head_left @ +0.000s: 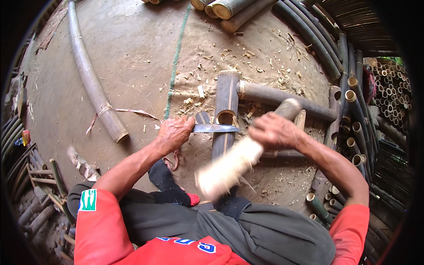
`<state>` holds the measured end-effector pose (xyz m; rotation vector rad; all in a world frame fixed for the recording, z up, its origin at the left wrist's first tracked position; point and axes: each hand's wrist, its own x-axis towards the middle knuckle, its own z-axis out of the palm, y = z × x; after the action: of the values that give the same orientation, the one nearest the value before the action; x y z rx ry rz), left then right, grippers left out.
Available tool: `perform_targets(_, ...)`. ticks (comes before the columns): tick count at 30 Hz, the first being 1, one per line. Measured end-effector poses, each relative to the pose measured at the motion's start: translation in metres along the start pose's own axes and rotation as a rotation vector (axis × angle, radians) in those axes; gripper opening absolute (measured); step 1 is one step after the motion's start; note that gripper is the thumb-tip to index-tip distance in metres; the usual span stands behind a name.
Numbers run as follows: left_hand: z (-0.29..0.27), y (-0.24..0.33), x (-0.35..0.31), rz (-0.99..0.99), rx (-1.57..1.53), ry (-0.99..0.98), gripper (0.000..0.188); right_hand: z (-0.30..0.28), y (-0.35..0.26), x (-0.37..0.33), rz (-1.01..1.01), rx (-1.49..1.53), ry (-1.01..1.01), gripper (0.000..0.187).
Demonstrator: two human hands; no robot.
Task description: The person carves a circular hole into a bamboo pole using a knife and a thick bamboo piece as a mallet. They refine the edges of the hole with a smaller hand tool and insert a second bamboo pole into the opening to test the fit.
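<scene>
My left hand [176, 133] is closed around the handle of a knife. Its blade [215, 128] points right and lies across a dark bamboo pole [227, 90], just below a notch cut in it. In my right hand [273, 131] is a thick wooden club [229, 167], held near its bark-covered end. The pale, rough end of the club is smeared by motion and slants down toward my legs, apart from the knife. A second bamboo pole [287, 99] joins the notched one from the right.
Pale shavings [207, 57] litter the floor around the work. A long bamboo pole [88, 66] lies at the left, beside a thin reddish strip [137, 111]. Cut bamboo tubes [227, 9] lie at the back, and many more [353, 106] are stacked along the right. My feet flank the notched pole.
</scene>
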<state>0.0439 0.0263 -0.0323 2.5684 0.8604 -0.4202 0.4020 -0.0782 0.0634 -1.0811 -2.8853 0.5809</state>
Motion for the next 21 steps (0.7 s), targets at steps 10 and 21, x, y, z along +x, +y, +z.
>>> perform_targets(10, -0.026, -0.040, 0.037, 0.187, -0.885, -0.170, 0.036, -0.066, -0.010, -0.008, 0.638, 0.119, 0.297, 0.072)
perform_targets(21, -0.039, -0.028, 0.047, 0.166, -0.360, 0.109, 0.062, -0.046, -0.073, -0.028, 1.088, 0.809, 0.557, 0.063)
